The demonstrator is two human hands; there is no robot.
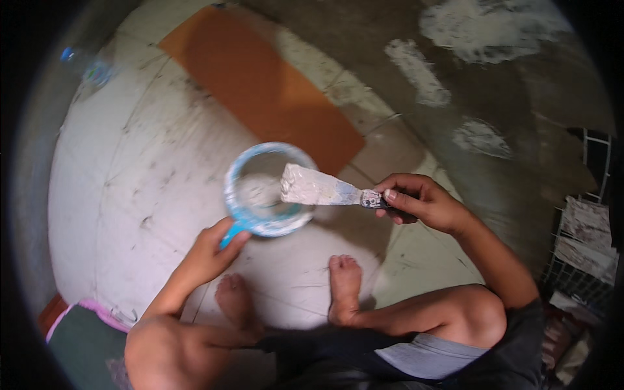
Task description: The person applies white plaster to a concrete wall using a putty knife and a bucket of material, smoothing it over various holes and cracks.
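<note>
My left hand (212,252) is closed round the handle of a blue dipper (239,225), whose rim is smeared with white. Inside the dipper sits a whitish paste (258,192). My right hand (420,200) grips the dark handle of a putty knife (338,190), which points left. Its blade end carries a thick load of white paste and hangs over the dipper's right rim. Whether the blade touches the rim, I cannot tell.
An orange-brown board (260,84) lies on the pale tiled floor ahead. White patches (484,29) mark the grey wall at the upper right. A plastic bottle (96,73) is far left. A wire rack (578,253) stands on the right, and a pink-edged green item (88,348) lies lower left.
</note>
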